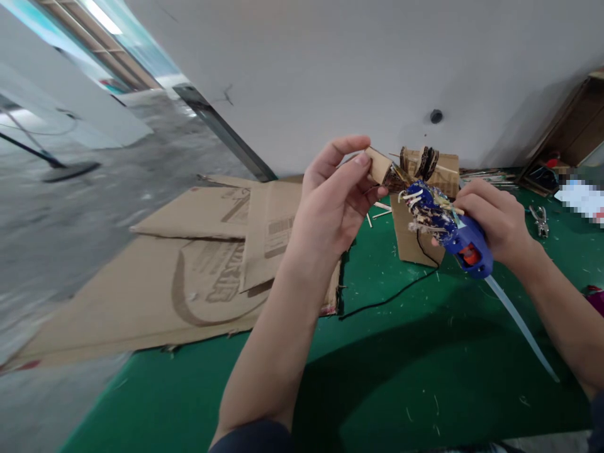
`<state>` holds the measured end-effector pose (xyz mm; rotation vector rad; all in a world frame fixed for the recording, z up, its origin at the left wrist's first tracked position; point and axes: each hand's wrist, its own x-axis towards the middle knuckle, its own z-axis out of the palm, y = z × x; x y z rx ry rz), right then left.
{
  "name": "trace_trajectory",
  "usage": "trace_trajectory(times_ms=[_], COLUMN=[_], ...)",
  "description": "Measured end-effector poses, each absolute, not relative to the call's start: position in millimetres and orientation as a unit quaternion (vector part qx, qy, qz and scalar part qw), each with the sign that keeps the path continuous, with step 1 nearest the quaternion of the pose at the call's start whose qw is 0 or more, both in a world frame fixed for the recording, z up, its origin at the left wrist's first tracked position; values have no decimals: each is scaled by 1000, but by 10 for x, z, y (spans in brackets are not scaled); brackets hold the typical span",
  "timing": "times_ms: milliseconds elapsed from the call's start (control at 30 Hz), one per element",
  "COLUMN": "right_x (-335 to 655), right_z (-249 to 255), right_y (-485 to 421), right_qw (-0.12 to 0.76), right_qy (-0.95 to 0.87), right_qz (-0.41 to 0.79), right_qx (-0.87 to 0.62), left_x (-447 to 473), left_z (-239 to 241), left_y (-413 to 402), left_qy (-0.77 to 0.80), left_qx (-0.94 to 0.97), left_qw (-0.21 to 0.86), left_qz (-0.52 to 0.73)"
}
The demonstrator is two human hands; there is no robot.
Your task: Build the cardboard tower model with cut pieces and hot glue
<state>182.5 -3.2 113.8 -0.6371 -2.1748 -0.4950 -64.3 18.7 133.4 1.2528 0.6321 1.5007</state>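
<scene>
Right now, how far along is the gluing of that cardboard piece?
Done: shaped cardboard bits already sit on the small box. In hand: the left hand pinches the cardboard piece, and the right hand points the glue gun at it. Left: the piece looks joined to nothing yet, and loose sticks lie on the green mat.

Setting: informal craft workshop. Work surface: green covering (425,352) strewn with slivers and shavings. Materials: flattened cardboard cartons (189,264) spread beside it; small cardboard box (410,239) standing upright; thin wooden sticks (486,177) heaped by the white wall (330,63); cut cardboard piece (379,165). Tools: blue hot-glue gun (465,242) crusted with scraps, clear glue stick (519,327) protruding from its rear, black cable (391,297) trailing across the green; metal pliers (539,220). Surroundings: bare grey concrete floor (56,220); wooden boards (576,119) leaning at the right.
</scene>
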Motion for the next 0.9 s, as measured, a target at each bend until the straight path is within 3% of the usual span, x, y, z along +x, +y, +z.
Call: trace_trajectory(times_ms=[900], right_x=[1855], right_z=[1150], right_y=[-23], right_qw=[348], right_qy=[-884], right_qz=[-225], right_qx=[-217], left_x=[-573], left_z=[1397], left_y=[144], left_qy=[274], left_qx=[473], left_qw=[524], left_qz=[653])
